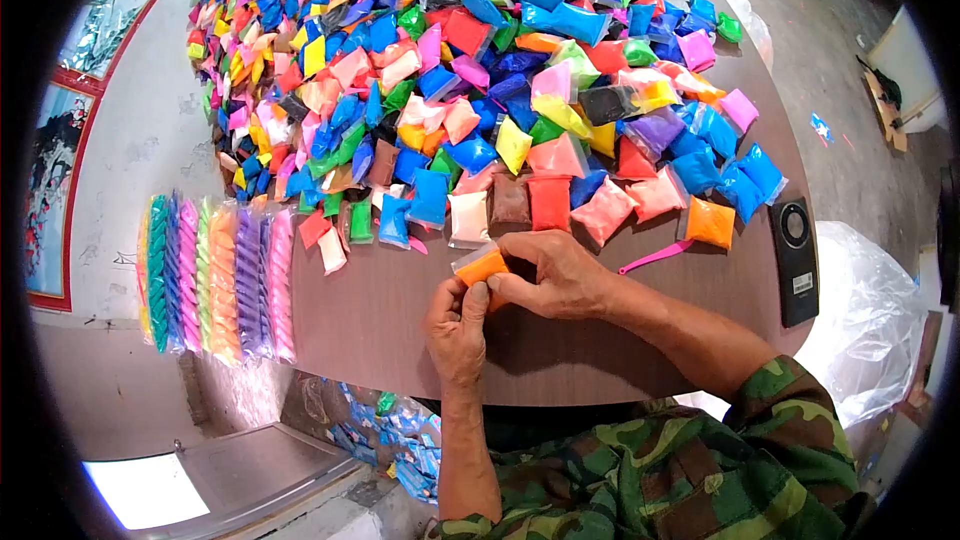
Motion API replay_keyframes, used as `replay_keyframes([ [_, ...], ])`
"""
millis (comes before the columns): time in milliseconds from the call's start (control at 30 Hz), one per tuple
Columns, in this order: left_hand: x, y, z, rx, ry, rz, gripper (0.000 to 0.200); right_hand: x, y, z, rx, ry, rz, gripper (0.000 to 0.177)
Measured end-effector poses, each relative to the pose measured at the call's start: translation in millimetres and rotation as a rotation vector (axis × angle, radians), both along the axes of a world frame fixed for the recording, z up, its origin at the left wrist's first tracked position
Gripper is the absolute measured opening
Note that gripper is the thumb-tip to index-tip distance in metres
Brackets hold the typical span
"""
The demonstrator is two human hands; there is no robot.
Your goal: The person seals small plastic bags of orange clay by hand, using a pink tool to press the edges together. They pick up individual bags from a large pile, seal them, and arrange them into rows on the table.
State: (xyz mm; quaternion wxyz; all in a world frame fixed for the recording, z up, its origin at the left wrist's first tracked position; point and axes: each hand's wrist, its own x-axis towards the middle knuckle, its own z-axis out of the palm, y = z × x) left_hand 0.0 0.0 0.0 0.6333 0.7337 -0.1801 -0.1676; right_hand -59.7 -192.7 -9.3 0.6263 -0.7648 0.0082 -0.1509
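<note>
An orange packet with a clear plastic edge is held up between my two hands, over the near part of the brown table. My left hand pinches its lower left side with the thumb in front. From the right, my right hand grips the packet's other side between thumb and fingers. Just beyond the hands lie a pale peach packet, a brown packet and a red packet. The fingertips behind the orange packet are partly hidden.
A large heap of colourful packets covers the table's far side. Twisted colourful sticks in clear sleeves lie at the left edge. On the right are a pink plastic tool, another orange packet and a black flat device.
</note>
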Motion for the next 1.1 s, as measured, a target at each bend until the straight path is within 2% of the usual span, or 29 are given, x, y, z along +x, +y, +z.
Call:
replay_keyframes([
  [267, -5, -9, 9, -0.044, 0.004, 0.027, 0.031, 1, 2, 0, 0.087, -0.081, -0.022, 0.027],
  [467, 0, -1, -3, -0.091, 0.030, 0.021, 0.029, 0, 0, -1, -0.080, -0.095, 0.000, 0.024],
  [667, 0, -2, -2, -0.073, -0.023, 0.025, 0.026, -1, 3, -3, 0.100, -0.109, -0.019, 0.017],
  [767, -7, -11, 10, -0.055, -0.033, 0.058, 0.024, 0, 2, -7, 0.136, -0.126, -0.014, 0.017],
  [1100, 0, 1, -3, -0.078, 0.013, 0.066, 0.029, -1, 3, -2, 0.038, -0.104, -0.020, 0.020],
])
